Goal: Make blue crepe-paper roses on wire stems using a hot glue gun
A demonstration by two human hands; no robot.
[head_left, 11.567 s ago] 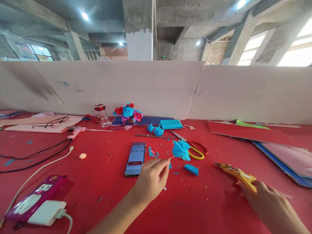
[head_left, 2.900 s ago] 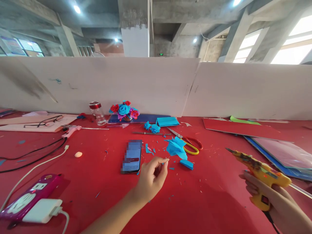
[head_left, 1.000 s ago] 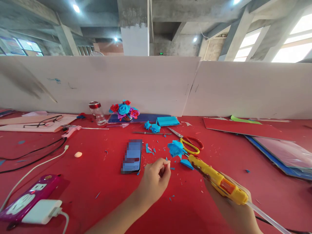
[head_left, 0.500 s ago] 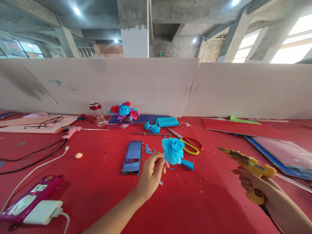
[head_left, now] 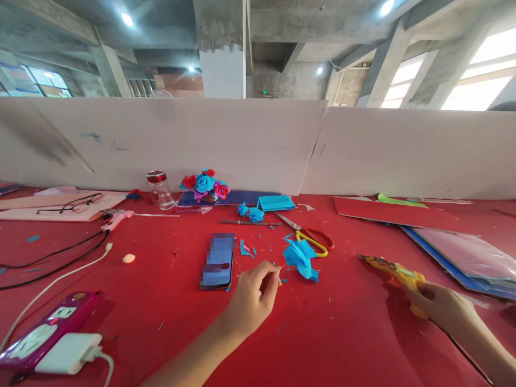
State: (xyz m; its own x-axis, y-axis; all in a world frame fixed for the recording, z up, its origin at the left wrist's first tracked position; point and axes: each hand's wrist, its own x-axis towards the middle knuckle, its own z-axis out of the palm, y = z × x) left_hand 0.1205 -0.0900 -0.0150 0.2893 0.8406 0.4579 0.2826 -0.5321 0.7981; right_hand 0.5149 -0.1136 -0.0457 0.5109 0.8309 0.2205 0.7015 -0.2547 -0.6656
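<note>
to the right of the phone (head_left: 217, 262), a blue paper flower (head_left: 299, 258) is held over the red table (head_left: 314, 338) by its thin stem, which is pinched between the thumb and fingertips of the left hand (head_left: 256, 295). well to the right of the phone, a yellow glue gun (head_left: 393, 270) is grasped by the right hand (head_left: 443, 306); its fingers are wrapped around the rear part, though some are hidden and their exact placing cannot be told. the nozzle is pointed toward the phone's side. beyond the phone and to its right, scissors (head_left: 298, 227) with one yellow and one red handle are laid, and two small blue flowers (head_left: 255, 214) are set near a folded blue paper (head_left: 276, 202). straight beyond the phone, a multicoloured bouquet (head_left: 205, 184) is placed. to the phone's left and nearer, a purple power strip (head_left: 50, 328) is seen.
</note>
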